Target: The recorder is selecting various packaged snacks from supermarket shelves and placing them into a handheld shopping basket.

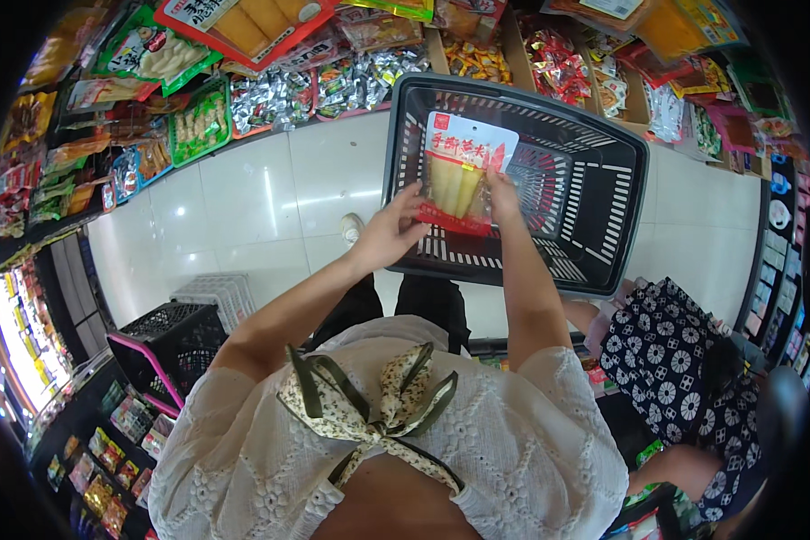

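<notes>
A flat snack packet with a white top, red lower edge and pale yellow sticks behind its clear window is held between both my hands. My right hand grips its right edge, thumb on the front. At the lower left edge, my left hand has its fingers curled against the packet. Beneath the packet is a dark grey shopping basket with slotted walls. Something reddish shows low inside the basket, too unclear to name.
Shelves of snack bags curve across the far side, with a green tray at left. At the lower left stand a black basket with a pink handle and a grey crate. Another person in patterned dark clothing is close on the right.
</notes>
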Demonstrator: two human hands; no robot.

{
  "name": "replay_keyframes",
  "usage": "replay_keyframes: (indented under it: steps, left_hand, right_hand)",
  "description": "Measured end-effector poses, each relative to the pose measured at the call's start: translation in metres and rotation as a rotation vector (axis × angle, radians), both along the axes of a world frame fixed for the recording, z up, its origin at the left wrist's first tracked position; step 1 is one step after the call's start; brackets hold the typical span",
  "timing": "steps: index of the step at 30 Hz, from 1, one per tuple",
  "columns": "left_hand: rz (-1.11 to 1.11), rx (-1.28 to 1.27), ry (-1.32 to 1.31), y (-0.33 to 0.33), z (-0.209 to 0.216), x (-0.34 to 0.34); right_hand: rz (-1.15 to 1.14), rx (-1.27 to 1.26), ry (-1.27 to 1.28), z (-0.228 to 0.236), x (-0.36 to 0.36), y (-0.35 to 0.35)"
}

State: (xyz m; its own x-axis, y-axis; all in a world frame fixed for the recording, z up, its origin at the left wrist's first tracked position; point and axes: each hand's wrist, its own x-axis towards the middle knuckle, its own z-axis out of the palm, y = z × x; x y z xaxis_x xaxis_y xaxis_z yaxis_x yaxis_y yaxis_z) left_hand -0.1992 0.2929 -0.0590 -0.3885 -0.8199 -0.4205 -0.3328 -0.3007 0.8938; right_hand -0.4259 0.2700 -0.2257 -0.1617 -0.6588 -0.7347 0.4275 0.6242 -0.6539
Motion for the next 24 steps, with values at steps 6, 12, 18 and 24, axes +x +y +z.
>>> replay_keyframes:
  steps: [6, 12, 18, 24]
  left_hand:
    - [0.003, 0.171, -0.015, 0.037, 0.016, 0.024]
    - [-0.089, 0.139, -0.038, 0.037, 0.024, 0.015]
    - [-0.146, 0.05, -0.069, 0.023, 0.043, 0.02]
    - [-0.174, -0.004, -0.079, 0.012, 0.052, 0.044]
  right_hand:
    - [0.223, 0.12, 0.176, -0.046, -0.002, -0.022]
    - [0.237, -0.062, 0.554, -0.073, -0.021, 0.011]
    - [0.41, 0.08, 0.551, 0.005, -0.01, 0.019]
    - [0.182, -0.005, 0.41, 0.046, -0.009, 0.004]
